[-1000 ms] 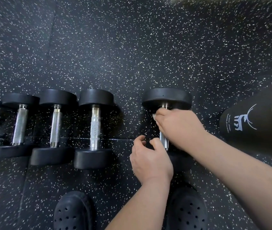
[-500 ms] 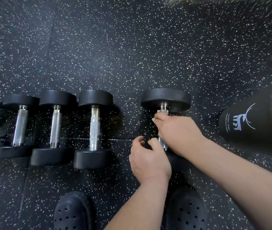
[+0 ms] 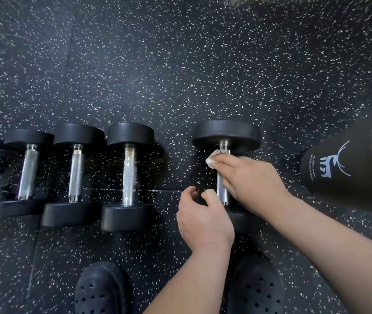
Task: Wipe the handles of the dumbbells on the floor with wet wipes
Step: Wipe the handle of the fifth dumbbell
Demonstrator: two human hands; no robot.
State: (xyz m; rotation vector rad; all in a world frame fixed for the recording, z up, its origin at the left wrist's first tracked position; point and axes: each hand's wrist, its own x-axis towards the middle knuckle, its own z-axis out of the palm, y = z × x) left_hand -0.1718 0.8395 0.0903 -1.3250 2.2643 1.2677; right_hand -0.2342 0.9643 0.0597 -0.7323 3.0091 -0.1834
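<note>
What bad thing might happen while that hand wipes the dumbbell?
The dumbbell might roll toward the shoes, since the left hand hovers beside it without holding it. Also, the wet wipe is bunched small under the fingers of the right hand near the far end of the handle, so it might slip out or miss spots lower down.

The floor [image 3: 180,64] looks like black rubber, dull and a bit grainy, with tiny white specks. The round ends of the dumbbells [image 3: 130,133] are black, smooth and dull, like rubber. Their handles [image 3: 128,175] are shiny silver metal, smooth at the tips and rough with tiny bumps in the middle. The wet wipe [image 3: 211,160] is white, soft and crumpled. The near shoes [image 3: 101,291] are dark, dull and full of small holes. The tube [image 3: 343,168] on the right is smooth, dull black.
</note>
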